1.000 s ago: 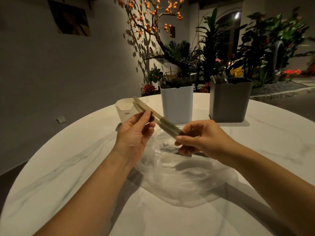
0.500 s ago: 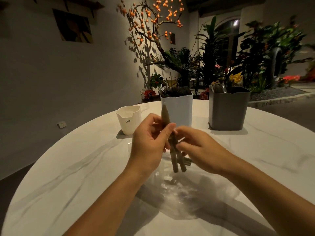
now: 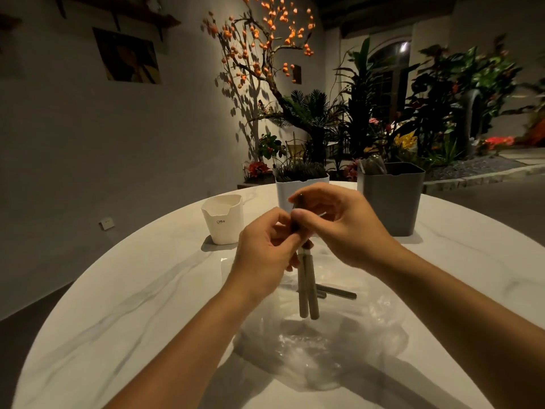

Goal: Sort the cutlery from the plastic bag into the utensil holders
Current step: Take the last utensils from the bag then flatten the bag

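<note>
Head view: the left hand (image 3: 267, 255) and the right hand (image 3: 342, 222) meet above the middle of the table, both pinching the upper ends of a small bundle of cutlery (image 3: 306, 286). The left hand's fingers curl round the pieces from the side. The right hand's thumb and forefinger nip the very top, its other fingers loosely arched. Two grey-green handles hang straight down from the grip, side by side and touching. The working ends are hidden between the fingers, so I cannot tell whether these are knives, forks or spoons.

Directly beneath the handles lies the clear plastic bag (image 3: 321, 346), crumpled flat on the white marble table (image 3: 126, 314). At least one more handle (image 3: 339, 293) lies at the bag's far edge, just behind the hanging pair.

Beyond the hands stand three utensil holders in a row. A small cream holder (image 3: 223, 219) on the left appears to hold nothing, though its inside is only partly seen. A white holder (image 3: 284, 191) in the middle is packed with dark upright pieces, and a grey holder (image 3: 392, 199) on the right shows a few pale pieces at its rim.

By this showing the sorting is well advanced: two holders are already stocked and the bag looks nearly spent. What is left, I judge, is the held pair and the piece or pieces by the bag.
</note>
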Demonstrator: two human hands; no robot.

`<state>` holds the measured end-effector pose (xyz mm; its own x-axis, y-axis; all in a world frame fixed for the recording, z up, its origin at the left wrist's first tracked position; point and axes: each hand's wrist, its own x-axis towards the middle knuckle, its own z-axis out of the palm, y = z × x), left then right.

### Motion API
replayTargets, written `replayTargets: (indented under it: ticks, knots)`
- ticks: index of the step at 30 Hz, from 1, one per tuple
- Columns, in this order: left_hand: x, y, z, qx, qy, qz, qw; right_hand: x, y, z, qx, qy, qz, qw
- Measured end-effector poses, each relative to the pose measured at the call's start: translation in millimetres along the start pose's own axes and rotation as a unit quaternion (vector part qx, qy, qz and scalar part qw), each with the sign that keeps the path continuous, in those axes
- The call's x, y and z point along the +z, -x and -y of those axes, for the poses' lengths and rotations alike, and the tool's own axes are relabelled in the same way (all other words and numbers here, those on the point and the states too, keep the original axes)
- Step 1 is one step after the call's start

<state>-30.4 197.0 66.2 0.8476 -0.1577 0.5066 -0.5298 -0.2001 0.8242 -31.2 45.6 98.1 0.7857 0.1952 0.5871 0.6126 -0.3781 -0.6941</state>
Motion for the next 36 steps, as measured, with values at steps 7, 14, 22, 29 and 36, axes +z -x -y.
replayTargets:
  ticks: [7, 14, 22, 29, 36]
  knots:
    - [0.2, -29.2, -31.5, -0.023, -0.011, 0.095, 0.995, -30.5, -27.1, 14.3, 0.006, -0.037, -0.022, 0.999]
    - [10.5, -64.6, -60.6, -0.011, 0.025, 0.092, 0.995, -74.6, -55.1, 34.5, -0.018, -0.015, -0.018, 1.0]
    - [49.7, -117.7, -78.4, 0.028, 0.031, 0.112, 0.993, -125.5, -75.3, 32.4, -0.041, 0.087, -0.07, 0.993]
    - [93.8, -174.0, -80.0, 0.028, 0.022, 0.102, 0.994, -164.7, -90.6, 11.2, -0.052, 0.147, -0.149, 0.976]
    - [126.3, -213.0, -74.5, -0.002, 0.085, 0.094, 0.992, -189.6, -116.5, -26.7, -0.069, 0.221, -0.191, 0.954]
